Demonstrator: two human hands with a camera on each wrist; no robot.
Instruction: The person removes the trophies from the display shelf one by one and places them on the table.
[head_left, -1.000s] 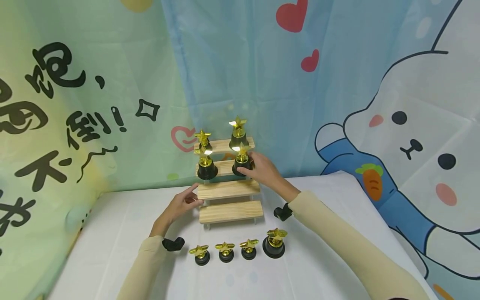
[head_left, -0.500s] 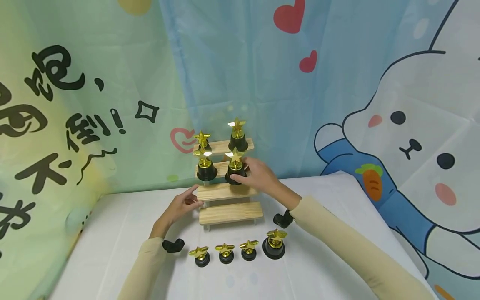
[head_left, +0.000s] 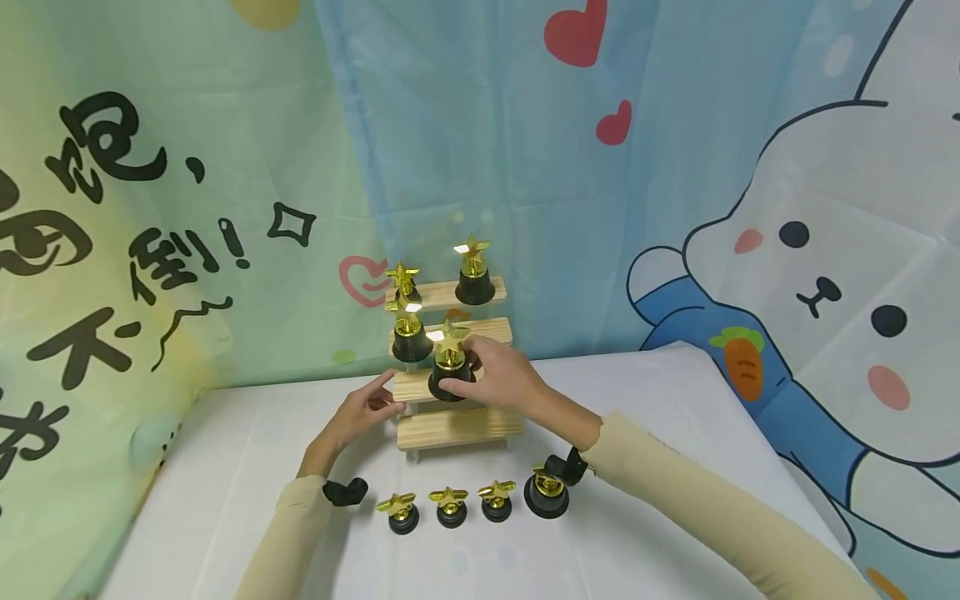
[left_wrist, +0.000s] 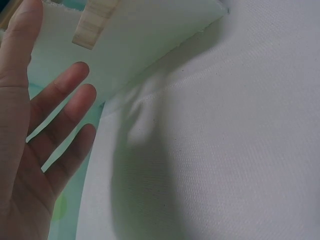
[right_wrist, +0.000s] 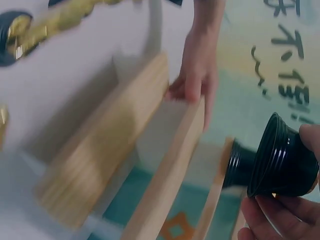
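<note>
My right hand [head_left: 501, 379] grips a gold star trophy [head_left: 450, 354] by its black base, over the third shelf from the top. In the right wrist view the held trophy's base [right_wrist: 282, 162] shows between thumb and fingers. My left hand [head_left: 369, 410] is at the left end of a wooden tiered stand [head_left: 457, 427], thumb and index finger at a shelf end. Its other fingers [left_wrist: 70, 107] are spread in the left wrist view. A large trophy [head_left: 474, 279] and a smaller one [head_left: 402, 279] stand on the top shelf; another large trophy [head_left: 409, 333] stands left on the second.
In front of the stand, a row on the white tablecloth [head_left: 600, 542] holds small star trophies [head_left: 402, 517], [head_left: 451, 510], [head_left: 497, 502] and a larger trophy [head_left: 547, 498] at right. A printed curtain [head_left: 480, 150] hangs behind the table.
My right hand has brought the large trophy forward, down and left from the second shelf's right side to over the third shelf. The left hand has stayed at the stand.
</note>
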